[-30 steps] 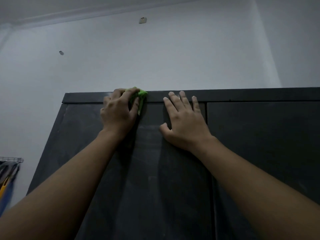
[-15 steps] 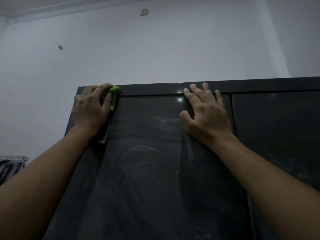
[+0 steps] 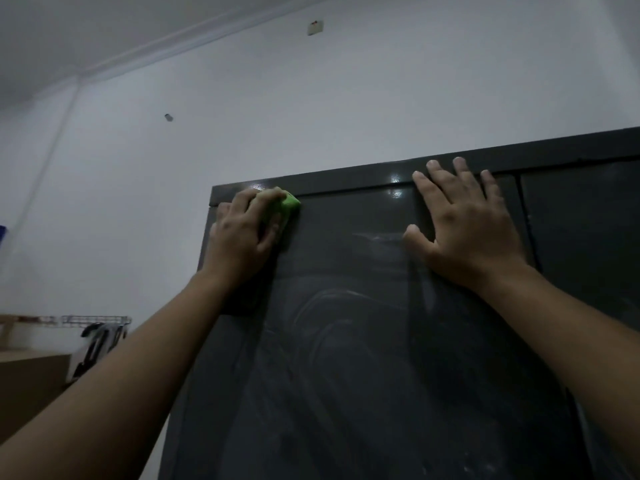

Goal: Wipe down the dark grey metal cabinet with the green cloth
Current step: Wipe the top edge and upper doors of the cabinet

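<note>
The left hand [image 3: 242,233] is curled over the green cloth [image 3: 284,205] and presses it against the top left corner of the cabinet [image 3: 346,358], just under the top rail. Most of the cloth is hidden beneath the fingers; only one bright corner sticks out to the right. The right hand [image 3: 464,230] lies flat on the same door with fingers straight and spread, their tips reaching up onto the rail, and holds nothing. Both forearms run out of the picture at the bottom corners. The dark grey door between the hands shows pale curved smears, hard to make out in the dim light. The cabinet's right side and lower part are cut off by the frame. Behind it stands a white wall [image 3: 311,109]. Low at the left, a wire rack [image 3: 95,319] carries dark hanging things too dim to identify.
</note>
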